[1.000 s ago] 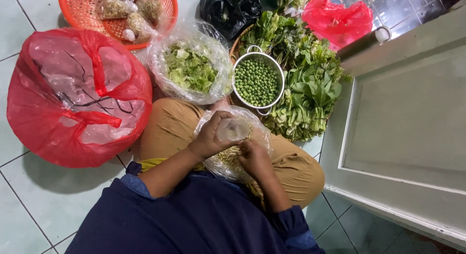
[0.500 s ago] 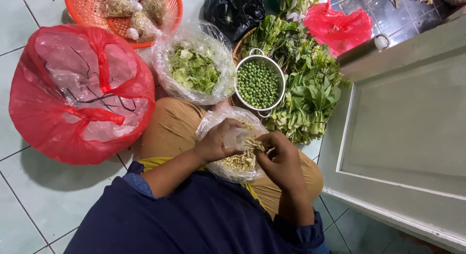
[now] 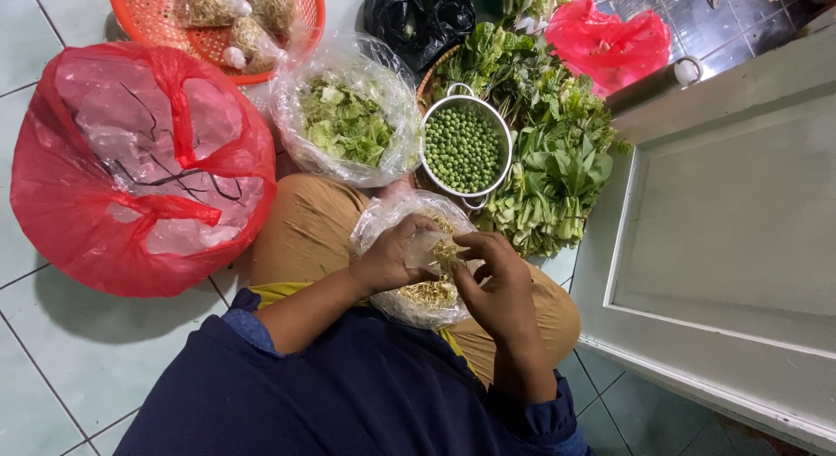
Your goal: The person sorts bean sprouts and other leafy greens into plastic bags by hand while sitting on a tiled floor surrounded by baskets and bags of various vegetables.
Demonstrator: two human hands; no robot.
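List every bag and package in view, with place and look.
Clear bag of sprouts: on the lap, under left hand and right hand.
Clear bag of chopped greens: ahead, rounded.
Big red bag: left, knotted.
Black bag: top.
Small red bag: top right.

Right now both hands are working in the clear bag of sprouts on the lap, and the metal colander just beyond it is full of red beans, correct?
Not quite: the head view shows the metal colander full of green peas. The rest holds: the left hand and right hand are at the clear bag of sprouts on the lap.
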